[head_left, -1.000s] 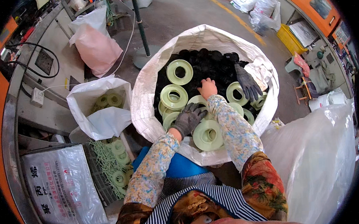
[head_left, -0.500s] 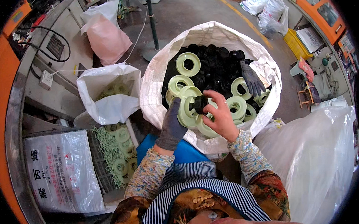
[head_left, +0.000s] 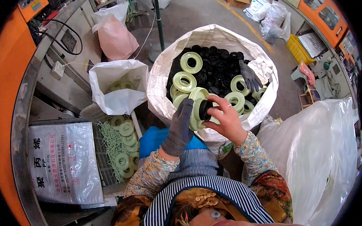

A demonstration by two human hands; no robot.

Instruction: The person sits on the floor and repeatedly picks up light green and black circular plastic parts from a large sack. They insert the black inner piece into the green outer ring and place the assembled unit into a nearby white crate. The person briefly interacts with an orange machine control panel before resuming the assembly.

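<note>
My left hand (head_left: 179,128), in a dark grey glove, grips a pale green plastic ring (head_left: 196,111) above the near rim of a big white woven sack (head_left: 158,89). Closed around a round black plastic cap (head_left: 206,110), my bare right hand (head_left: 229,123) holds it against the ring's middle. The ring stands nearly edge-on, so how deep the cap sits in it cannot be made out. Inside the sack lie many black caps (head_left: 215,66) with several loose green rings (head_left: 184,81) on top. An empty dark glove (head_left: 250,77) rests at the sack's right side.
A smaller white bag (head_left: 119,104) with green rings stands left of the sack. Below it, a crate holds green rings and thin green sticks (head_left: 111,146), beside a printed silver-white bag (head_left: 65,164). A large clear plastic bag (head_left: 310,155) bulges at the right. Behind stands a fan pole (head_left: 159,24).
The ring in my left hand has turned more edge-on, and my right hand has brought the cap flatter against it. The whole view has shifted slightly.
</note>
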